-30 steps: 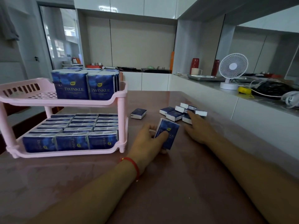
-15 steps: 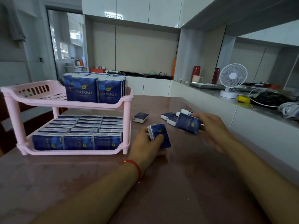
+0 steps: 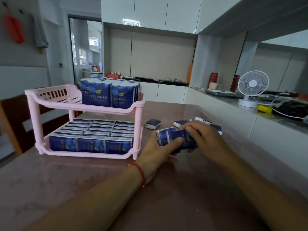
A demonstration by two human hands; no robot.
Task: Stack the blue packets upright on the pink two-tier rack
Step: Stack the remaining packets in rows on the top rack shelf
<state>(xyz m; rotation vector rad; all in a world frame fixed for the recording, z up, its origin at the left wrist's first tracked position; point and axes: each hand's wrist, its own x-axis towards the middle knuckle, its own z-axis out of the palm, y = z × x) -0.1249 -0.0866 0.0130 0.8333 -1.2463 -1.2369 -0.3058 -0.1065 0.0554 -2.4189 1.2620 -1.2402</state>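
So both hands are bunched up just right of the pink rack (image 3: 139, 104), low over the pinkish table (image 3: 83, 189). The left hand (image 3: 158, 152) has its fingers and thumb curled around a blue packet (image 3: 162, 136), thumb lying across the front of it. The right hand (image 3: 205, 139) is pressed in from the other side, fingers curled over a second packet (image 3: 185, 140) that sits touching the first one, so the two packets are squeezed together between the hands. There's a red string bracelet (image 3: 140, 172) on the left wrist.

The rack itself: the bottom tier is full of packets (image 3: 90, 136), rows of them packed tight, with the front row showing its printed faces. The top tier has a block of upright packets (image 3: 110, 94) only on its right half, TWINKLE labels facing the camera. The left half of that tier is bare slotted plastic.

Right of the rack, past the hands, one loose packet (image 3: 153, 123) lies flat on the table by itself, and a small pile of more packets (image 3: 180, 122) sits behind the right hand, partly hidden by it.

Further right of the rack, on the white counter (image 3: 216, 105), there's a little white desk fan (image 3: 252, 89) and a tangle of cables (image 3: 283, 107).
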